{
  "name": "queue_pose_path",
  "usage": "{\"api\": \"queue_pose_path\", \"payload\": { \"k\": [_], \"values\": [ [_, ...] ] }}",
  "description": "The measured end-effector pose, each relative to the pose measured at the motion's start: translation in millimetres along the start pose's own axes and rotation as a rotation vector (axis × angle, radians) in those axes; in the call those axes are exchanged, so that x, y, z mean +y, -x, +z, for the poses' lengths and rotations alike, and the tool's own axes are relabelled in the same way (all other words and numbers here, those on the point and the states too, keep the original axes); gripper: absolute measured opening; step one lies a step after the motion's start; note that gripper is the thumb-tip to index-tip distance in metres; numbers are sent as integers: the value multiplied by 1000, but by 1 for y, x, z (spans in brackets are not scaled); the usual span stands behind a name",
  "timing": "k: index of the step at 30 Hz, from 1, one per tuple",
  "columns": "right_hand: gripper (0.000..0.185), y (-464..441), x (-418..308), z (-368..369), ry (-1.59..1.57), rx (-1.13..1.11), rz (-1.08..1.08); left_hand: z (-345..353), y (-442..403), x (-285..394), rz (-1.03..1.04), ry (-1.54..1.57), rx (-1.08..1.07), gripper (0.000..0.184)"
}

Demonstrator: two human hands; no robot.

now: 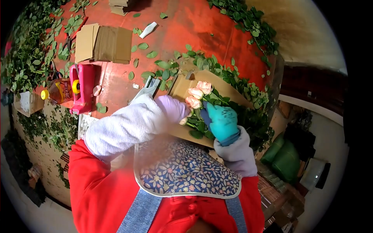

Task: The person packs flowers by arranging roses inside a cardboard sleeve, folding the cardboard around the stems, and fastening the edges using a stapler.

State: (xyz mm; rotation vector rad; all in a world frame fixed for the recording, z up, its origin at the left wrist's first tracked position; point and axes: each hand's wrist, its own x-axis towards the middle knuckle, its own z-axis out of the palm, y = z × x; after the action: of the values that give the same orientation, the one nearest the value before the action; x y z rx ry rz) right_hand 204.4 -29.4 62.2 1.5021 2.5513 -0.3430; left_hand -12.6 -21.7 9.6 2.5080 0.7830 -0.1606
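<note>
The flowered apron [188,167] is nearest, over the person's red top [93,194]. Both forearms reach forward and turn inward, so the hands come near each other. The left hand [173,108], in a purple glove, bends beside the pink roses [195,93]; the right hand [222,119], in a teal glove, points its fingers forward and left, among the leaves [197,134]. I cannot tell whether either hand grips a stem. The roses lie on cardboard [229,91] at the tabletop's [178,23] near edge, blooms toward the far edge and left, long axis slanting toward the near right corner.
</note>
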Motion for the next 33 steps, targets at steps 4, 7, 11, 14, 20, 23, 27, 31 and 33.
{"api": "queue_pose_path", "payload": {
  "k": [4,7,11,14,20,23,27,31,33],
  "values": [
    [26,-13,0,22,43,-86,-1,10,2,1,-22,-29,36,29],
    [26,-19,2,24,-359,334,-158,20,3,3,-22,-64,101,25],
    [37,13,21,31,-584,-24,90,9,8,1,-73,137,111,27],
    [41,28,31,42,-851,109,189,0,5,3,-161,251,9,35],
    [37,32,26,25,-917,65,233,21,0,1,-91,162,75,32],
    [34,39,48,46,-1119,1,236,12,1,1,-34,125,39,23],
    [32,37,41,32,-1154,-65,134,-10,4,1,-10,181,-7,19],
    [32,22,19,6,-1731,-106,141,2,5,-1,12,144,125,16],
    [33,27,24,12,-1717,-107,118,-6,4,-1,-5,156,79,15]
  ]
}}
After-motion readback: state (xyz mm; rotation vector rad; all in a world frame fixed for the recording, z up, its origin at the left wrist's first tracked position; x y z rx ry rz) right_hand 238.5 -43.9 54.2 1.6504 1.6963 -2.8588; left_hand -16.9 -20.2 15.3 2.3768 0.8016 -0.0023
